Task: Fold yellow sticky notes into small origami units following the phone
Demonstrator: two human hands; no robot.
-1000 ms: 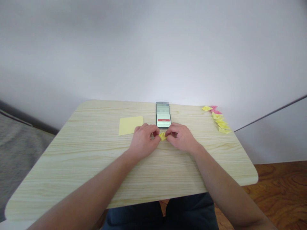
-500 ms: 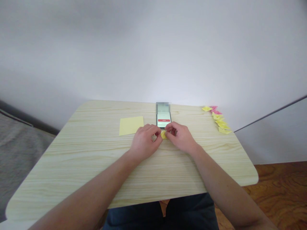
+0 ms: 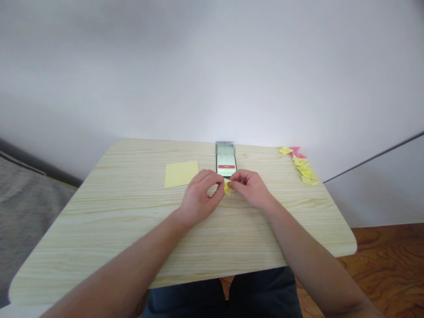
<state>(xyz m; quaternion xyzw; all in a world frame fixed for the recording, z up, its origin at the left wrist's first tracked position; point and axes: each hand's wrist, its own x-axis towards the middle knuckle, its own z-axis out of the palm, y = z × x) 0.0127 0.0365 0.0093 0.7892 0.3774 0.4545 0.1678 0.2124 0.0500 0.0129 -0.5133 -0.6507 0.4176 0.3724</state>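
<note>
Pale wood-grain worktop [image 3: 109, 207] | left hand [image 3: 202, 194] and right hand [image 3: 250, 189], both pinching | flat yellow sheet [image 3: 180, 173] beside the left hand | lit phone [image 3: 226, 161] just beyond the hands | folded yellow and pink papers [image 3: 305, 171] at far right | small folded yellow paper [image 3: 227, 188], gripped between both hands

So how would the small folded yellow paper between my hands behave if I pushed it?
The folded yellow paper is probably very light, being a small bit of paper. Its folds likely make it stiffer than a flat sheet, though it could crumple if the fingers squeeze hard. With that angular outline, it would probably slide rather than roll.
</note>
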